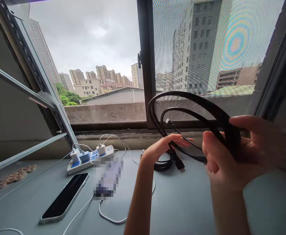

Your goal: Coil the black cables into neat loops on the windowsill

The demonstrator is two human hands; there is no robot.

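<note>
A loosely looped black cable (pixel 189 95) is raised above the table, in front of the window. My right hand (pixel 240 160) grips its bundled strands between the thumb and fingers. A small plug with a pale tip (pixel 168 121) sticks up inside the loops. My left hand (pixel 166 145) is at the lower left of the loops, its fingers stretched out flat to the right. Strands pass close by those fingers; whether they touch is unclear. Below, a second black coil (pixel 161 166) lies on the table, partly hidden by my left wrist. Beside it is a wide black connector (pixel 180 164) with a metal end.
A white power strip (pixel 91 160) with several chargers stands at the back left, its white cords trailing across the grey table (pixel 187 202). Nearer are a phone (pixel 64 197) and a blurred-out object (pixel 108 179). A metal frame (pixel 59 117) rises at left.
</note>
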